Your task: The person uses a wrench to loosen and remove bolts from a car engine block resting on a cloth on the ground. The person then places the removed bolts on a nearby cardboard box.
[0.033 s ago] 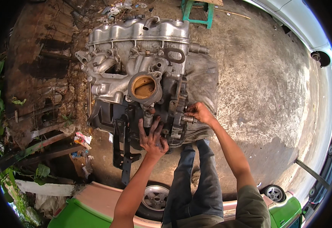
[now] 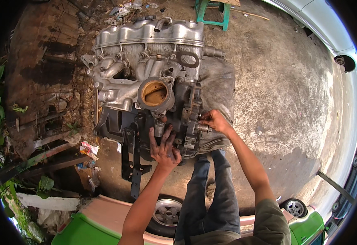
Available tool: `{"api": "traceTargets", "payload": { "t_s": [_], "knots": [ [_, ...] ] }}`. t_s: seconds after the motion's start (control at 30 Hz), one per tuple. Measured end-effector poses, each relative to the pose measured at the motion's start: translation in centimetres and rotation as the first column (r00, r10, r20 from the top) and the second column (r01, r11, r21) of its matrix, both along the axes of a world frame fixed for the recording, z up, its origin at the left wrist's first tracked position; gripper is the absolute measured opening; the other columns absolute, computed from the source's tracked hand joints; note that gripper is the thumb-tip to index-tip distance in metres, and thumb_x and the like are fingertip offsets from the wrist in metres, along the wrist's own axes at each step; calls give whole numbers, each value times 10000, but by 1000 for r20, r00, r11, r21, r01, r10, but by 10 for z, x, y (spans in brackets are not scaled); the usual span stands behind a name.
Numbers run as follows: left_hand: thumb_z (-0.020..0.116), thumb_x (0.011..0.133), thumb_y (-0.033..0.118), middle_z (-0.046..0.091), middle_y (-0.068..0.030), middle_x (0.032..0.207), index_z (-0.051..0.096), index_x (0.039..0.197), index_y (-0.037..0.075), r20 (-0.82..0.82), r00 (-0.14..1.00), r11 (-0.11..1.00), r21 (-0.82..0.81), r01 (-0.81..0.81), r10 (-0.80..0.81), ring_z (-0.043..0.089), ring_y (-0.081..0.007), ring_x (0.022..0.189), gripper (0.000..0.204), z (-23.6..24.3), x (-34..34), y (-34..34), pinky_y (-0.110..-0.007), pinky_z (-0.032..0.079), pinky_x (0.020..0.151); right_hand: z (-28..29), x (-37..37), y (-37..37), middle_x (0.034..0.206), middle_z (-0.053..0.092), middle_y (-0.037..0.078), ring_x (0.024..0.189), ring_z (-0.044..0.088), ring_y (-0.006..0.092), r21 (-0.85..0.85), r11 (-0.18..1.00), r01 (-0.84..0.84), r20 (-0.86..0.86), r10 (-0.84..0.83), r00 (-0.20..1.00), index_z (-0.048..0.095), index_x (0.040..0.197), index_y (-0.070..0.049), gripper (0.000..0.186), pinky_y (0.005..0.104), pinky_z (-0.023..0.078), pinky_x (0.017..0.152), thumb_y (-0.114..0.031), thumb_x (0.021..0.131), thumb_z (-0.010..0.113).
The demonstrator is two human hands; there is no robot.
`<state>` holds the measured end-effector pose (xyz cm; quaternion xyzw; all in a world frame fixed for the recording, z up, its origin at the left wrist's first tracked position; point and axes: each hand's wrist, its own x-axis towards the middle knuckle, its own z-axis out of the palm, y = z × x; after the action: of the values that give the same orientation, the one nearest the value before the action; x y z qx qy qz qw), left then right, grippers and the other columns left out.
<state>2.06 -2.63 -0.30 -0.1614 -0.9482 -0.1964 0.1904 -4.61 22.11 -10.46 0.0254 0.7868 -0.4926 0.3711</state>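
Note:
A grimy metal engine (image 2: 150,43) with a silver cover stands before me, a round intake opening (image 2: 156,92) at its middle. My left hand (image 2: 164,151) lies on its dark lower front with grease-blackened fingers spread, around a small cylindrical fitting (image 2: 159,127) below the intake. At the right side of the dark housing (image 2: 188,122), my right hand (image 2: 215,120) has its fingertips pinched just above a short metal cylinder (image 2: 203,128); what they hold is hidden. A black metal bracket (image 2: 133,163) hangs down to the left of my left hand.
A green plastic stool (image 2: 211,20) stands behind the engine on concrete. Parked cars (image 2: 309,10) are along the right; a green-and-pink car body (image 2: 88,228) lies behind me at the bottom. Rotten boards (image 2: 43,163), plants and litter (image 2: 88,151) border the left side.

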Motion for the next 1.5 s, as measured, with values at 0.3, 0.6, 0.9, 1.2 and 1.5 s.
{"api": "traceTargets", "payload": {
  "t_s": [0.3,0.6,0.9,1.2,1.5],
  "knots": [
    [384,905,219,634,-86,1301,631,1149,38,9,999,999,5,47,-47,348,-569,1353,391,0,-5,1,-630,374,1091,-9,-4,-1,802,712,197,629,603,226,-6,1000,17,-270,-18,963,727,1063,22,281,405,484,639,-226,931,716],
    [407,855,253,674,-16,1282,708,1127,87,-16,1000,1000,6,-1,1,432,-540,1311,438,-5,-6,1,-585,438,1060,-1,-4,2,829,721,198,647,606,228,-15,1000,-26,-174,23,985,740,1088,-40,244,405,489,653,-225,929,716],
    [436,815,224,670,-11,1291,708,1106,93,-17,1000,1000,13,0,0,445,-543,1299,419,-6,-6,0,-590,446,1051,6,-4,1,927,724,228,820,700,263,-25,1000,4,-200,-9,980,713,1111,-7,279,404,528,741,-211,922,721],
    [436,809,219,667,-6,1297,698,1139,111,-10,1000,1000,22,1,-1,431,-541,1311,435,-6,-6,0,-590,445,1057,-6,-7,2,979,642,268,970,575,413,174,970,-169,-109,190,976,644,1134,32,463,470,472,854,-403,977,619],
    [415,843,242,663,-2,1305,692,1162,113,-19,1000,1000,10,-4,4,420,-534,1327,441,-9,-5,-1,-585,439,1064,-16,1,6,976,617,270,978,557,395,25,993,-116,-164,118,979,632,1140,8,345,482,450,839,-297,980,615]
  ]
}}
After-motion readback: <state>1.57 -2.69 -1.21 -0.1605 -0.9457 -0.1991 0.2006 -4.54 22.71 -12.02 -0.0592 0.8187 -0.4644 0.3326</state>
